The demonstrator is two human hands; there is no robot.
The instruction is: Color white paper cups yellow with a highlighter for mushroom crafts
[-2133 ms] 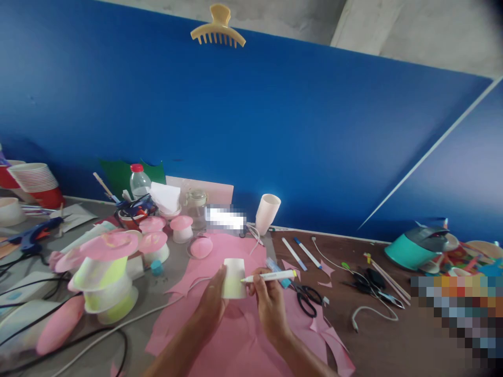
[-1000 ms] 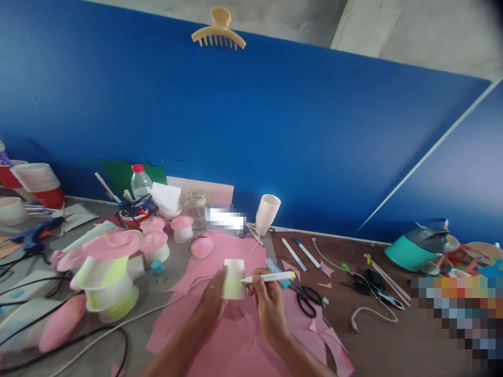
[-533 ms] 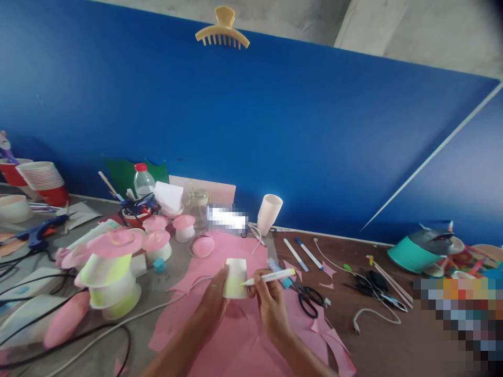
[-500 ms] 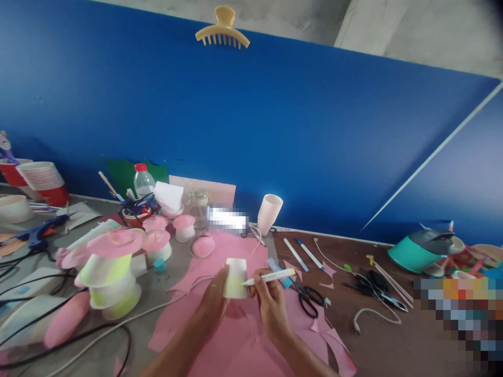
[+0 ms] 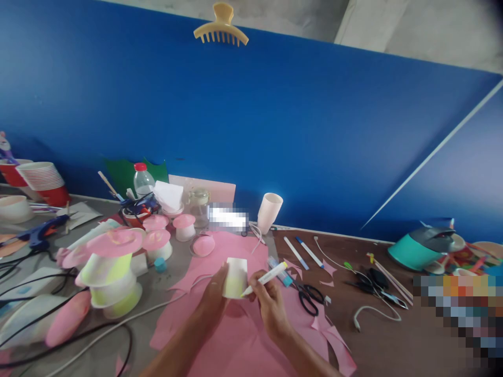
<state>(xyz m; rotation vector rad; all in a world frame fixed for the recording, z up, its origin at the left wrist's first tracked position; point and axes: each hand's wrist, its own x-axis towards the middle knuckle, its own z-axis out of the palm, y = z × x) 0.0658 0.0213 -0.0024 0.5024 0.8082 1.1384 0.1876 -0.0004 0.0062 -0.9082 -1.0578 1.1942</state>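
Observation:
Between my hands is a white paper cup [image 5: 237, 272] with pale yellow colouring on its lower part. My left hand [image 5: 214, 290] is closed round its left side. In my right hand [image 5: 267, 301] a white marker [image 5: 269, 277] is pinched, its yellow tip touching or very near the cup's lower right edge. Pink paper [image 5: 236, 340] lies beneath both hands. Black-handled scissors [image 5: 310, 298] rest on the right part of that paper, beside a clear blue-ended tube [image 5: 281, 272]. To the left stands a yellow-and-white cup structure [image 5: 112, 280] topped with pink.
Two markers [image 5: 308, 254] and a white cable [image 5: 377, 309] lie to the right, near a teal container [image 5: 412, 251]. Leftward are a blue glue gun [image 5: 39, 233], black cables and stacked cups [image 5: 43, 180]. A white cup [image 5: 269, 212] stands against the blue partition [image 5: 251, 115].
The marker has tilted more steeply, and its tip has moved down along the cup to the lower right edge. My left hand keeps the cup in nearly the same place.

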